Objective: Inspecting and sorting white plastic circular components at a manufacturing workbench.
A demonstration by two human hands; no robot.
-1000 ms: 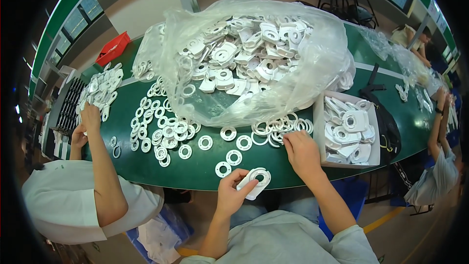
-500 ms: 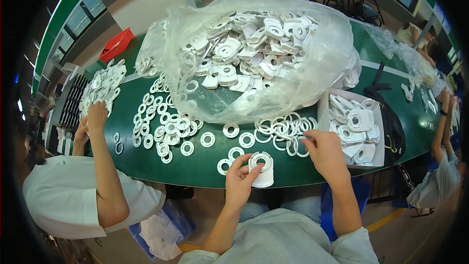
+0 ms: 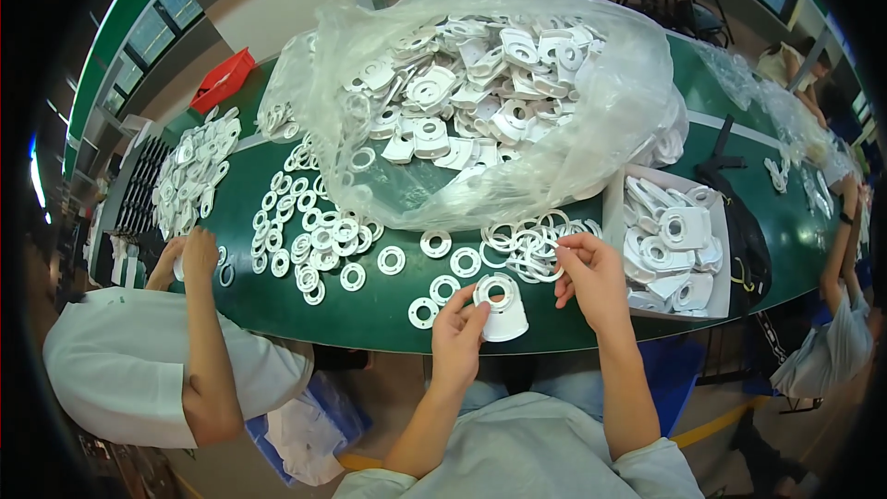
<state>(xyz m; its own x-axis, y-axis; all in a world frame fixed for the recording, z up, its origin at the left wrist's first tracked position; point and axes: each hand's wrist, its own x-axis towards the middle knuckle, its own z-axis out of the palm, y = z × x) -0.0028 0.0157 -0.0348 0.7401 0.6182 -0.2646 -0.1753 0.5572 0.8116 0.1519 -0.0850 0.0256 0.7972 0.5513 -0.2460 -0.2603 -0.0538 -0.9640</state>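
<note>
My left hand (image 3: pixel 457 328) is closed on the edge of a white plastic housing (image 3: pixel 505 322), a flat piece with a round collar at its top. It is held tilted up over the table's near edge. My right hand (image 3: pixel 591 282) is just to the right of it, thumb and fingers bent together around a thin white ring (image 3: pixel 555 270), which the fingers partly hide. Behind that hand lies a heap of thin white rings (image 3: pixel 517 242). Flat, wider white rings (image 3: pixel 423 313) lie left of the housing, near my left hand.
A big clear plastic bag (image 3: pixel 416 208) full of white housings covers the table's middle. On the right stands a white box (image 3: pixel 723 268) of housings, with a black bag (image 3: pixel 744 249) beside it. Many flat rings (image 3: pixel 323 240) spread leftward. A co-worker (image 3: pixel 139 360) sits at left.
My right hand has drawn back from the ring heap and moved left, toward the housing. My left hand has raised the housing slightly. The co-worker's hands at left have come nearer their body.
</note>
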